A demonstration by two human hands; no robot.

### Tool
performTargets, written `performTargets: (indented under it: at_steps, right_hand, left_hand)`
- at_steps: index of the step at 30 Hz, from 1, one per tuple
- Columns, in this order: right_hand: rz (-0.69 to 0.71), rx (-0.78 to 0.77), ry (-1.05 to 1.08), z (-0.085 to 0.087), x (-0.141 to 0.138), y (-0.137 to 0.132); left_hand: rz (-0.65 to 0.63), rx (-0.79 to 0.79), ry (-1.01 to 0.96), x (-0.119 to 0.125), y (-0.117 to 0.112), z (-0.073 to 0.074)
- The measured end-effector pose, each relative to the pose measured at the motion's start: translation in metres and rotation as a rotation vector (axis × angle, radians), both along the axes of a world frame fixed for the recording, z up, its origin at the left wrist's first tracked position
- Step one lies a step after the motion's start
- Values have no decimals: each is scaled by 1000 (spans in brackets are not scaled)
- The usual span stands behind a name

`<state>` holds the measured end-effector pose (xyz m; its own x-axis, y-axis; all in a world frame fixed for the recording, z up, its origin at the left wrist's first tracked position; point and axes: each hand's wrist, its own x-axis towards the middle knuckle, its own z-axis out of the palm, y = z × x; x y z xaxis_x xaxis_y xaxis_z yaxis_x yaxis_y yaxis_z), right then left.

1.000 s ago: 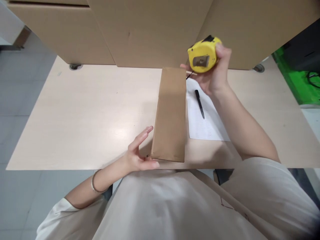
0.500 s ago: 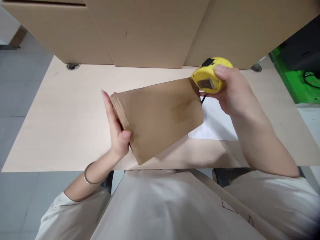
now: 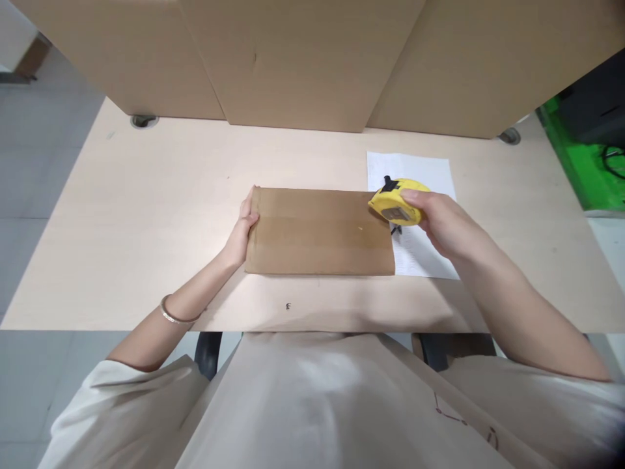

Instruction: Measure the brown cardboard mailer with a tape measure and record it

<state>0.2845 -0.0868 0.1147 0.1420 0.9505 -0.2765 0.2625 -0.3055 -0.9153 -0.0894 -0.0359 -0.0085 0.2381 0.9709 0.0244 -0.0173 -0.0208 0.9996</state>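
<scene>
A flat brown cardboard box [image 3: 319, 231] lies lengthwise across the pale wooden desk [image 3: 146, 215]. My left hand [image 3: 243, 229] rests against its left end, fingers along the edge, gripping it. My right hand [image 3: 442, 218] is closed round a yellow tape measure [image 3: 396, 202], held at the box's upper right corner. A white sheet of paper [image 3: 424, 251] lies under the right hand, and a black pen is mostly hidden behind the tape measure.
Large cardboard panels [image 3: 293, 58] stand along the back of the desk. Cable grommets [image 3: 142, 120] sit at the rear corners. A green object [image 3: 581, 163] is at the far right. Grey floor shows on the left.
The box was lifted, turned from pointing away to lying sideways, and set flat on the desk. My right hand came down with the tape measure to the box's right corner.
</scene>
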Motion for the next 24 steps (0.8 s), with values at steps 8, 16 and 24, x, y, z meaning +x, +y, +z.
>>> performTargets:
  at_steps: [8, 16, 24]
  right_hand:
    - [428, -44, -8, 37, -90, 46]
    - [672, -40, -175, 31, -177, 82]
    - [686, 25, -317, 29, -163, 93]
  left_hand:
    - [12, -79, -105, -5, 15, 4]
    - [-58, -143, -182, -1, 10, 17]
    - [-51, -104, -219, -1, 17, 14]
